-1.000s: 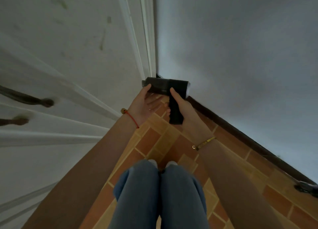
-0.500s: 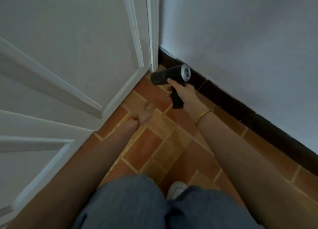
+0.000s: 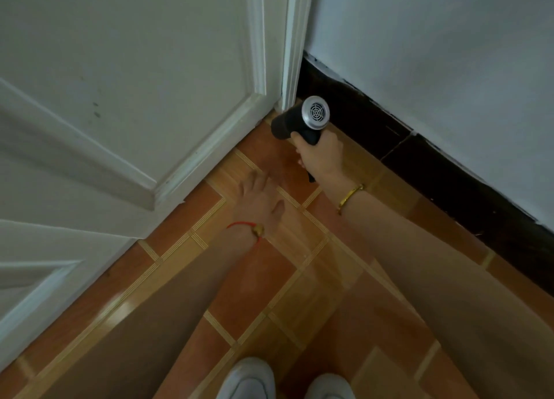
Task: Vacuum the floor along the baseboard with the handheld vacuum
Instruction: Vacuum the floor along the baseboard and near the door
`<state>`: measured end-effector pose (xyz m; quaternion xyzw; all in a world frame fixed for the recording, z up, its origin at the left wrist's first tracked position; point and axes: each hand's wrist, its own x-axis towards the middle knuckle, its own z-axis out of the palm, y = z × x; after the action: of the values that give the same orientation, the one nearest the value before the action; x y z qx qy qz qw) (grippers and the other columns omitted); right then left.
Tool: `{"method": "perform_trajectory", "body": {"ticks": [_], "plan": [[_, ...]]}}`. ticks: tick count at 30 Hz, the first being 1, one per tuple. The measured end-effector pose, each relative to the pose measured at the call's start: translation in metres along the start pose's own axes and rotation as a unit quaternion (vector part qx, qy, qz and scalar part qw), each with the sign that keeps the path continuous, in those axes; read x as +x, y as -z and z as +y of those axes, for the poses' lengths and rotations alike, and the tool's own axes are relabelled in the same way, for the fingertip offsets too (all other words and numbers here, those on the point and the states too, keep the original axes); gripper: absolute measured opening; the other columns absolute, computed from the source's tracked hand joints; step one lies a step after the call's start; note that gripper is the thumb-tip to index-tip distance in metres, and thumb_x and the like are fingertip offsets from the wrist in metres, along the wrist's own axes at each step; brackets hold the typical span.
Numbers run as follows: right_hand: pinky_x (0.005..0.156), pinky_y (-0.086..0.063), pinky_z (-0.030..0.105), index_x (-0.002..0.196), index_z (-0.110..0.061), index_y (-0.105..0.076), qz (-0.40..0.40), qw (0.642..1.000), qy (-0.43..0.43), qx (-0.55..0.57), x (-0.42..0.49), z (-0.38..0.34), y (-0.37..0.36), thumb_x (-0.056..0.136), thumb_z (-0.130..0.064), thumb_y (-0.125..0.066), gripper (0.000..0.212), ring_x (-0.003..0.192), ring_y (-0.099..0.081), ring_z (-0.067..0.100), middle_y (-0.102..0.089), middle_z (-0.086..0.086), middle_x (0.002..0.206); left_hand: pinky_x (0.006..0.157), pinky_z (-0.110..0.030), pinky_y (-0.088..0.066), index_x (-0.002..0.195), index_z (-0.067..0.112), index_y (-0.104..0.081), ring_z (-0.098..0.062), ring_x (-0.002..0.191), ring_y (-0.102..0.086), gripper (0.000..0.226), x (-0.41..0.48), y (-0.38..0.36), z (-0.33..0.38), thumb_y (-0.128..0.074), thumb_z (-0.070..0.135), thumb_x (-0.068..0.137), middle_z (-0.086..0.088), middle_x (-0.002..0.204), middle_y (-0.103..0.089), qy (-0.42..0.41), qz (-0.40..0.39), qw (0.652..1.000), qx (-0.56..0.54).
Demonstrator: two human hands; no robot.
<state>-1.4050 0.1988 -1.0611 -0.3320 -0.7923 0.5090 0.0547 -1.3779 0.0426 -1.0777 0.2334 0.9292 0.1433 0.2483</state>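
Note:
A black handheld vacuum with a round silver vent at its rear sits low in the corner where the door meets the wall. My right hand is closed around its handle, and its nozzle end points left toward the door frame. The dark baseboard runs from that corner down to the right under the pale wall. My left hand, with a red string on the wrist, rests flat on the tiled floor with fingers spread, a little left of and nearer to me than the vacuum.
A white panelled door fills the left side, its bottom edge just above the tiles. My two white shoes show at the bottom edge. Orange and tan tiles stretch between my arms and along the baseboard.
My left hand let go of the vacuum and went down onto the floor. The right hand turned the vacuum, so its silver vent now faces me, and lowered it into the corner.

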Motion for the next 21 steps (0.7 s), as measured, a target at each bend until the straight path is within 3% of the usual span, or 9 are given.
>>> {"method": "perform_trajectory", "body": {"ticks": [5, 8, 10, 13, 15, 17, 21], "plan": [[0.066, -0.058, 0.034, 0.091, -0.014, -0.062, -0.004, 0.997, 0.069, -0.019, -0.001, 0.004, -0.01, 0.088, -0.033, -0.072, 0.021, 0.074, -0.071, 0.027, -0.069, 0.005, 0.081, 0.121, -0.053, -0.007, 0.155, 0.021, -0.021, -0.028, 0.151, -0.002, 0.059, 0.003, -0.012, -0.001, -0.041, 0.036, 0.101, -0.003, 0.164, -0.008, 0.016, 0.019, 0.999, 0.036], [0.068, -0.06, 0.039, 0.095, -0.014, -0.063, -0.007, 0.996, 0.085, -0.022, -0.002, 0.002, -0.012, 0.088, -0.033, -0.072, 0.022, 0.074, -0.071, 0.027, -0.071, 0.006, 0.085, 0.12, -0.055, -0.01, 0.156, 0.021, -0.018, -0.03, 0.15, -0.002, 0.061, 0.003, -0.013, -0.001, -0.04, 0.038, 0.101, -0.003, 0.164, -0.005, 0.007, 0.01, 0.997, 0.07], [0.071, -0.06, 0.041, 0.105, -0.009, -0.065, 0.0, 0.996, 0.083, -0.019, 0.0, 0.001, -0.009, 0.088, -0.032, -0.072, 0.029, 0.081, -0.071, 0.026, -0.072, 0.008, 0.094, 0.12, -0.054, -0.011, 0.156, 0.022, -0.017, -0.031, 0.15, -0.003, 0.062, 0.004, -0.013, 0.0, -0.04, 0.04, 0.101, -0.004, 0.164, -0.004, 0.003, 0.007, 0.996, 0.088], [0.073, -0.05, 0.027, 0.116, -0.01, -0.064, 0.035, 0.995, 0.086, -0.041, 0.002, 0.001, -0.005, 0.09, -0.033, -0.07, 0.036, 0.098, -0.069, 0.02, -0.072, 0.006, 0.107, 0.12, -0.052, -0.013, 0.156, 0.022, -0.016, -0.032, 0.15, -0.003, 0.065, 0.005, -0.014, 0.001, -0.041, 0.043, 0.1, -0.005, 0.165, -0.003, 0.007, 0.001, 0.995, 0.098], [0.073, -0.047, 0.025, 0.119, -0.009, -0.063, 0.046, 0.994, 0.084, -0.047, 0.001, 0.001, -0.004, 0.09, -0.034, -0.069, 0.038, 0.101, -0.068, 0.02, -0.072, 0.006, 0.11, 0.121, -0.051, -0.013, 0.156, 0.021, -0.015, -0.032, 0.15, -0.001, 0.067, 0.005, -0.016, 0.0, -0.043, 0.044, 0.099, -0.006, 0.165, -0.001, 0.008, -0.004, 0.994, 0.113], [0.074, -0.05, 0.027, 0.117, -0.009, -0.064, 0.037, 0.994, 0.088, -0.048, -0.002, -0.001, -0.005, 0.09, -0.034, -0.07, 0.038, 0.099, -0.069, 0.022, -0.072, 0.006, 0.108, 0.121, -0.05, -0.013, 0.156, 0.021, -0.013, -0.032, 0.151, 0.0, 0.069, 0.005, -0.017, 0.0, -0.043, 0.045, 0.099, -0.006, 0.165, 0.001, 0.007, -0.007, 0.993, 0.119], [0.072, -0.06, 0.044, 0.1, -0.008, -0.064, -0.01, 0.995, 0.091, -0.027, -0.015, -0.004, -0.014, 0.089, -0.032, -0.072, 0.028, 0.077, -0.071, 0.028, -0.073, 0.01, 0.089, 0.122, -0.049, -0.012, 0.156, 0.02, -0.008, -0.033, 0.151, 0.003, 0.074, 0.004, -0.017, 0.0, -0.045, 0.045, 0.098, -0.006, 0.165, 0.003, 0.006, -0.007, 0.994, 0.105]]}}
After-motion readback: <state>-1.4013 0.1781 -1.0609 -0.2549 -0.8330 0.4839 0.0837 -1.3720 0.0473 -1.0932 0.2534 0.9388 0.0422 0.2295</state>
